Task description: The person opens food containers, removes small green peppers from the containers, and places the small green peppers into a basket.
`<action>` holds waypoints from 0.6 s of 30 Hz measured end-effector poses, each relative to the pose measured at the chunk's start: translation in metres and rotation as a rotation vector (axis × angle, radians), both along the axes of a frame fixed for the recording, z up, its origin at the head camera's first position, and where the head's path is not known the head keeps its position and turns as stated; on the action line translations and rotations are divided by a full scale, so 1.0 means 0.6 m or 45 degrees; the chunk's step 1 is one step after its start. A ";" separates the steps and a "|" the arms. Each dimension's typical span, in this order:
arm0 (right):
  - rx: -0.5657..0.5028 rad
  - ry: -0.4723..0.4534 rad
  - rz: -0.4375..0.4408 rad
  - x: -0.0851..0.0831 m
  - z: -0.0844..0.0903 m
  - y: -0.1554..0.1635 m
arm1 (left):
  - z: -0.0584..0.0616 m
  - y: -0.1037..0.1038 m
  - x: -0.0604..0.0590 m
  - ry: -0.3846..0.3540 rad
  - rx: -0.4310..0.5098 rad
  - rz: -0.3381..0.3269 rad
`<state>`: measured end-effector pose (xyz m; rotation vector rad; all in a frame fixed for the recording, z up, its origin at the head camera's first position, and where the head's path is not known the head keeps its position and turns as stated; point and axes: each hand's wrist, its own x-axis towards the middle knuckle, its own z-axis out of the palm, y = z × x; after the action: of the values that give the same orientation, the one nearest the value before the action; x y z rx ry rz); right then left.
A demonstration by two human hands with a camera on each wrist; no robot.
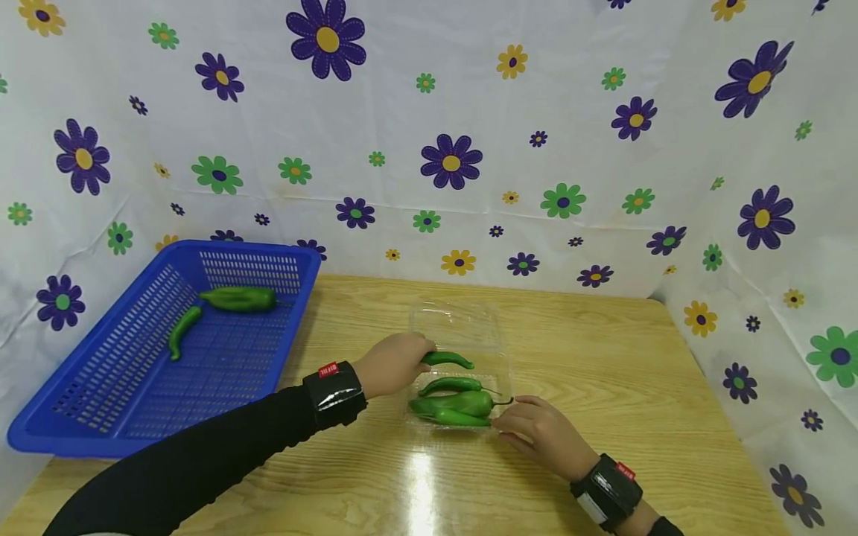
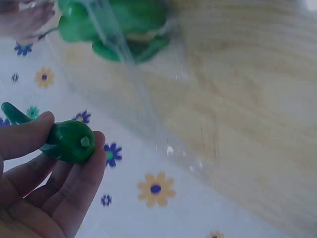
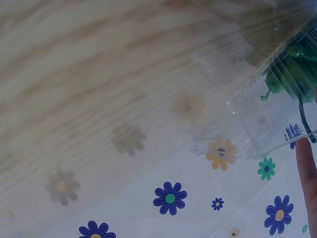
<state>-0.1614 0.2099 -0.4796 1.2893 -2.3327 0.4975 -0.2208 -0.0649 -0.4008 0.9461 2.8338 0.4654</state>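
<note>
While the left hand (image 1: pixel 394 363) pinches a pepper (image 1: pixel 452 359), the right (image 1: pixel 546 438) touches a container (image 1: pixel 459 327).

Light wooden table (image 1: pixel 590 350) with a basket (image 1: pixel 221 380) and a box (image 1: pixel 462 324) on it.

The tabletop shows fine grain and a bright streak of glare on its near side; the blue plastic basket sits at its left, and the clear plastic box lies open near the middle, apart from the basket.
</note>
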 end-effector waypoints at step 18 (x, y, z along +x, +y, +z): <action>0.005 0.005 -0.008 0.001 -0.002 -0.001 | 0.101 -0.180 -0.051 0.103 0.211 0.455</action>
<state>-0.1610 0.2095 -0.4810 1.2831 -2.3353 0.4878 -0.2515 -0.1729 -0.3405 0.4847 3.0869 0.7237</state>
